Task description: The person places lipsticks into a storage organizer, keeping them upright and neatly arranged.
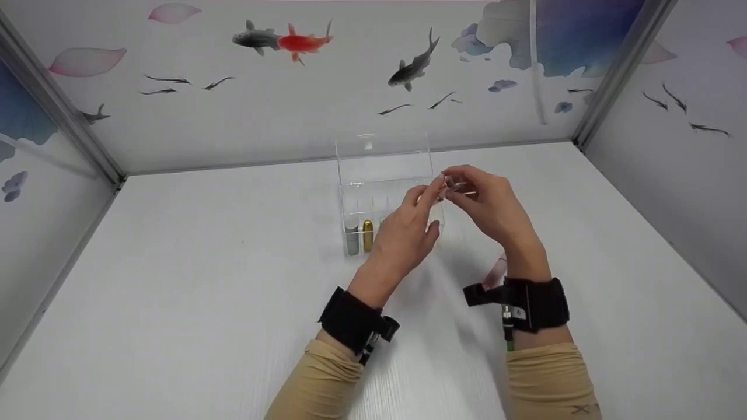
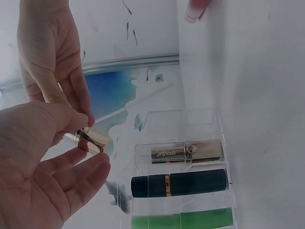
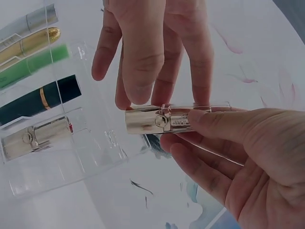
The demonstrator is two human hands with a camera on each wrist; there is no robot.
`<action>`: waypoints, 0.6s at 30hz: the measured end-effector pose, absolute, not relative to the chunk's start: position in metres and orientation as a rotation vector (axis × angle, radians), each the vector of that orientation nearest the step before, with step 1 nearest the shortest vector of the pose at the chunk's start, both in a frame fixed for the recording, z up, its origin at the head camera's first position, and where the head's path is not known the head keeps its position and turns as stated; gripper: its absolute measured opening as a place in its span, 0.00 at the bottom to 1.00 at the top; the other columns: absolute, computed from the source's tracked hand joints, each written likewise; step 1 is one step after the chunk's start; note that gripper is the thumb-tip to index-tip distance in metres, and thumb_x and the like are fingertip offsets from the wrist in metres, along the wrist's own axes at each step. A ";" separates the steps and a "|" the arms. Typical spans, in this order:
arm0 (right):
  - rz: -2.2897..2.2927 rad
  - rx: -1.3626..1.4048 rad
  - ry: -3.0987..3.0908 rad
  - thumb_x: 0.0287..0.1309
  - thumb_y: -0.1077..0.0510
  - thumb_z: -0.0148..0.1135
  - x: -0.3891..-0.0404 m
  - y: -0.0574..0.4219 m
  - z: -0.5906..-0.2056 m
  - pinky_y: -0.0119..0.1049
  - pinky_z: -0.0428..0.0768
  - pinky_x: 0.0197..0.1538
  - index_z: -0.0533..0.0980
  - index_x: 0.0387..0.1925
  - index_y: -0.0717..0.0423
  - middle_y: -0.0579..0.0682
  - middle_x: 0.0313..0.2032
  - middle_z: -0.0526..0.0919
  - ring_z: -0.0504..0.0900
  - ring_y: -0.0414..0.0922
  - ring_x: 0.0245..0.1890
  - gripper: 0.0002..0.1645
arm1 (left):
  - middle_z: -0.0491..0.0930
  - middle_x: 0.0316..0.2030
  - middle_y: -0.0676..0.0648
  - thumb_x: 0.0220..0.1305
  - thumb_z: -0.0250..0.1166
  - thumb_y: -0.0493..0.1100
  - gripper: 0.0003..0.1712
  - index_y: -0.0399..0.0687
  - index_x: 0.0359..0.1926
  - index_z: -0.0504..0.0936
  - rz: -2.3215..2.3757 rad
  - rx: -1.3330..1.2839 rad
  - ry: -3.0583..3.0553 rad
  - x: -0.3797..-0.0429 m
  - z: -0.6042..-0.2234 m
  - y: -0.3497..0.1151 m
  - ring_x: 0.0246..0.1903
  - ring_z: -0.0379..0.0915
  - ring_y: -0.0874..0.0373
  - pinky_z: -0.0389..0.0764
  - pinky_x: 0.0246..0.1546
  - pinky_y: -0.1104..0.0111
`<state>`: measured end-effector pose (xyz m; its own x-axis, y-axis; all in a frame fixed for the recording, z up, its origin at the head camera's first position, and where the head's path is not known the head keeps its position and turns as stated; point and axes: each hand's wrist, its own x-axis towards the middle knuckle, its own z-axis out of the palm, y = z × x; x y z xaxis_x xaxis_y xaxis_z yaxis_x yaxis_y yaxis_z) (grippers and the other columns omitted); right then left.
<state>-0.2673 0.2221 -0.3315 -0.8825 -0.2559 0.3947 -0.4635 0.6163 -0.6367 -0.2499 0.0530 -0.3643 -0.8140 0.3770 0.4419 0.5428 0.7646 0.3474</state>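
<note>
A shiny champagne-gold lipstick (image 3: 143, 122) with a clear end lies level between both hands in the right wrist view. My right hand (image 1: 496, 204) grips its clear end, thumb in front and fingers behind. The thumb and fingers of my left hand (image 1: 402, 233) pinch the golden part, seen in the left wrist view (image 2: 94, 139). Below and beside the hands stands a clear plastic organizer box (image 1: 342, 201) with slots. It holds a grey lipstick (image 1: 352, 238), a gold lipstick (image 1: 367, 236), a green lipstick (image 3: 35, 66), a dark teal lipstick (image 3: 40, 100) and another champagne-gold lipstick (image 3: 35, 137).
A pink tube-like object (image 1: 496, 271) lies on the white table (image 1: 204, 291), partly hidden by the right wrist strap. White panels printed with fish (image 1: 408, 67) enclose the table at the back and sides.
</note>
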 end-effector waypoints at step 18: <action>0.988 0.571 -2.526 0.58 0.62 0.62 -0.273 0.210 -0.342 0.46 0.82 0.46 0.73 0.54 0.54 0.55 0.40 0.85 0.85 0.50 0.40 0.21 | 0.69 0.63 0.46 0.66 0.54 0.36 0.40 0.58 0.73 0.48 -0.808 -0.781 -2.608 -0.252 -0.365 0.048 0.48 0.77 0.55 0.80 0.42 0.68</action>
<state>-0.2728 0.2104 -0.3415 -0.8504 -0.2338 0.4713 -0.4916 0.6724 -0.5534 -0.2523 0.0477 -0.3652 -0.8068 0.4090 0.4263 0.5783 0.6940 0.4288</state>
